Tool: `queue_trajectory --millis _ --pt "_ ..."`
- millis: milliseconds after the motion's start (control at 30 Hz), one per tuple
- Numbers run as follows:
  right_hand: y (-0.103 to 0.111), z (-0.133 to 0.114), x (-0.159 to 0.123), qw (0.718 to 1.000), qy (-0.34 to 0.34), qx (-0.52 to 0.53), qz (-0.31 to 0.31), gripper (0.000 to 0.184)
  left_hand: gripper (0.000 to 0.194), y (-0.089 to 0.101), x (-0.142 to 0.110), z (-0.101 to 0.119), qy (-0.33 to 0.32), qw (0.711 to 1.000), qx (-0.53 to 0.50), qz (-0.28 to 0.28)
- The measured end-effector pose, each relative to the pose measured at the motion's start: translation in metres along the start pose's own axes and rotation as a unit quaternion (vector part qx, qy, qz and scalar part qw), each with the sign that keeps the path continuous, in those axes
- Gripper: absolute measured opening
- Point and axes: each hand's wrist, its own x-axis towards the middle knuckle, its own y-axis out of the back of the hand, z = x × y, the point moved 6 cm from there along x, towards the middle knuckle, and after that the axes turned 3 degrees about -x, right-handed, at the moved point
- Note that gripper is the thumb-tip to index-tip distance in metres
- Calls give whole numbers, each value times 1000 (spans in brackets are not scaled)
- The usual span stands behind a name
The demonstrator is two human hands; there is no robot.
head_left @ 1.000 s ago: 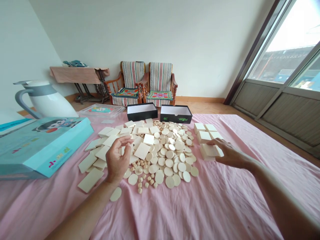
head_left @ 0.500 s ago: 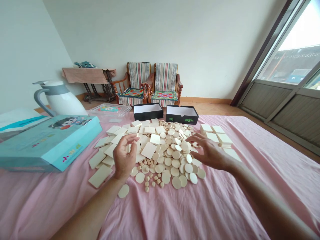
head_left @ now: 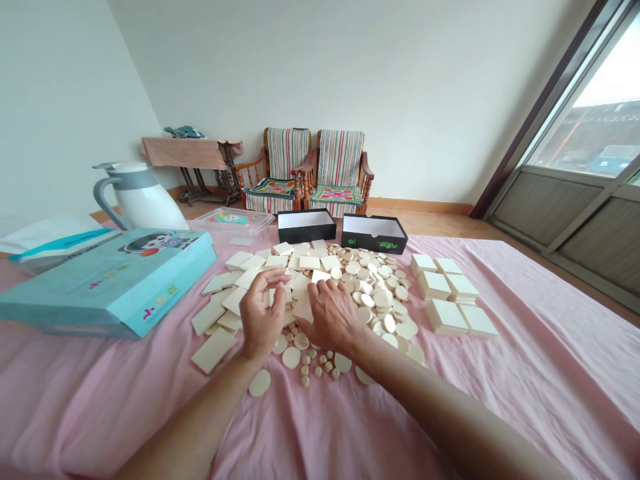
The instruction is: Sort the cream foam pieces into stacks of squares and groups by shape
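Observation:
A heap of pale flat pieces covers the pink cloth (head_left: pixel 450 400): square tiles (head_left: pixel 214 349) on the left, round discs (head_left: pixel 380 297) in the middle, small beads (head_left: pixel 320 367) near me. My left hand (head_left: pixel 260 313) hovers over the square tiles with fingers curled and thumb near the fingertips; what it holds is hidden. My right hand (head_left: pixel 333 313) lies palm down on the heap beside it, fingers bent over a square tile (head_left: pixel 303 308). Neat stacks of square tiles (head_left: pixel 450 300) stand at the right.
Two black open boxes (head_left: pixel 306 225) (head_left: pixel 374 233) stand behind the heap. A blue printed box (head_left: pixel 110 280), a white jug (head_left: pixel 140 200) and a clear plastic lid (head_left: pixel 230 220) are at the left. Two striped wooden chairs (head_left: pixel 315 173) and a window (head_left: pixel 590 147) lie beyond.
My right hand left the stacked tiles at the right and moved left across the discs to rest beside my left hand. The left hand stayed over the square tiles.

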Motion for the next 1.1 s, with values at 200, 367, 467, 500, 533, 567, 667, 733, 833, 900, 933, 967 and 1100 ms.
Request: queue_trajectory --millis 200,367,467,500,533,567,667,733,833,900,933,967,1100 --pt "6 23 -13 995 -35 79 46 35 18 -6 -3 0 -5 1000 8 -8" --pt "22 83 -45 981 -61 137 124 39 19 -12 -21 -3 -5 996 46 -71" --pt "27 131 -70 978 -76 142 132 41 18 -10 -32 -6 -5 991 79 -105" --pt "29 148 -79 977 -84 144 131 42 18 -8 -34 -6 -6 990 87 -109" --pt "31 165 -88 978 -92 144 121 44 18 -7 -35 -7 -6 990 92 -110" --pt "33 183 -97 978 -107 140 112 44 18 -6 -35 -7 -7 990 95 -108" --pt "42 236 -126 978 -153 116 77 44 18 -4 -33 -6 -6 991 97 -95" --pt "46 263 -143 982 -163 88 34 45 18 -5 -31 -5 -5 991 96 -88" --pt "47 287 -161 985 -158 51 -41 51 19 -6 -30 -6 -2 992 93 -83" --pt "44 294 -168 981 -161 43 -94 54 20 -5 -29 -8 1 992 92 -80" --pt "41 295 -170 979 -163 44 -118 55 20 -4 -29 -10 3 993 93 -79" --pt "39 294 -171 976 -164 44 -137 56 20 -4 -29 -11 4 993 93 -77" --pt "31 290 -174 971 -157 45 -173 54 19 -1 -28 -14 7 993 90 -79"
